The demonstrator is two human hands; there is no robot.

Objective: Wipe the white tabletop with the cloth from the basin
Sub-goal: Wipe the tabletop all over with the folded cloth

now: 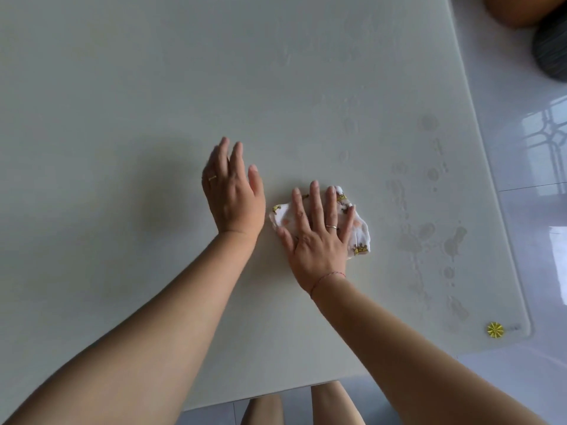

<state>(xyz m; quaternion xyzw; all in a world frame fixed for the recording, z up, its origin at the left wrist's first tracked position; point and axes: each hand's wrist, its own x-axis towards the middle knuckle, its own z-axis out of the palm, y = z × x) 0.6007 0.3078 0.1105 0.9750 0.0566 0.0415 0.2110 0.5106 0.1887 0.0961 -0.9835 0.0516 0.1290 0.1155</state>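
Pressing down on the cloth (362, 231) with the right hand (319, 237), palm flat, fingers (314, 204) straight and spread apart over the fabric, not curled round it. A small white cloth with yellow and peach cartoon prints, bunched up, lying on the white worktop (122, 87) a little right of the middle, showing on both sides of the hand and past the fingertips. A ring on one right finger, a thin red thread (328, 276) round the right wrist.

Just left of the cloth and apart from it, the left hand (233, 194): fingers (237, 161) straight and close together, holding nothing, back of the hand toward the camera. No telling whether resting on the worktop or hovering just above it. A ring here too, and a soft shadow on the surface to the left.

Right of the cloth, toward the worktop's right edge, a scatter of wet marks (454, 243): drops, smears and one larger patch. Near the front right corner, a small round yellow sticker (495, 329).

Beyond the right edge, glossy pale floor tiles (537, 210) with window reflections. At the top right corner, cut off by the frame, a dark striped rounded thing (552, 47) and a brown one (521, 10) beside it; hard to say what. Below the near edge, two bare legs (328, 403).
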